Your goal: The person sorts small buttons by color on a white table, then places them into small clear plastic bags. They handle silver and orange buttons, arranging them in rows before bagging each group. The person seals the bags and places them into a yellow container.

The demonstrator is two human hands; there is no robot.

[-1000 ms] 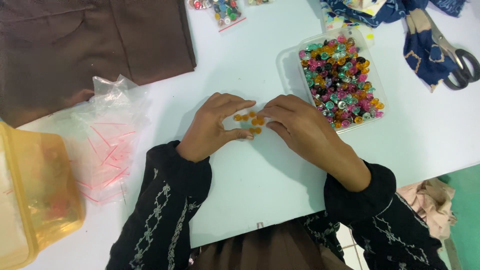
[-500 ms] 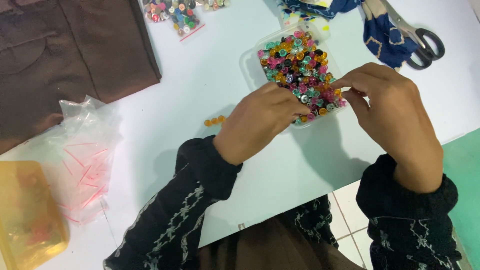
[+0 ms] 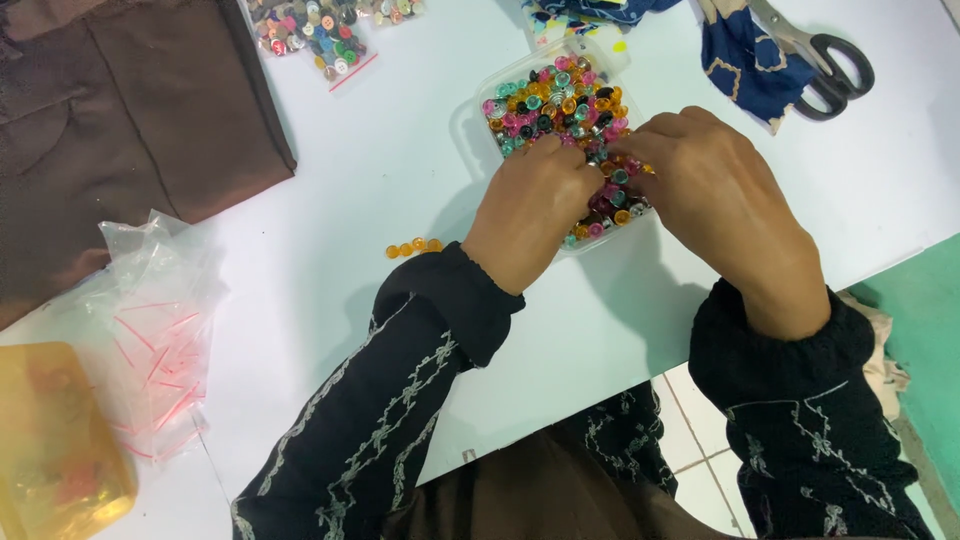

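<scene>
Head view: my left hand (image 3: 535, 205) and right hand (image 3: 715, 195) dig in the far clear tray (image 3: 470, 120) of colourful buttons (image 3: 560, 100); grip probably pinching one, fingertips hidden. Best to lift singly.

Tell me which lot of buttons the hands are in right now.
The clear tray of mixed buttons; both the left hand and right hand are over it. The bagged buttons and orange buttons lie untouched.

Scissors (image 3: 822, 62), brown cloth (image 3: 120, 130), plastic bags (image 3: 150, 330)
</scene>
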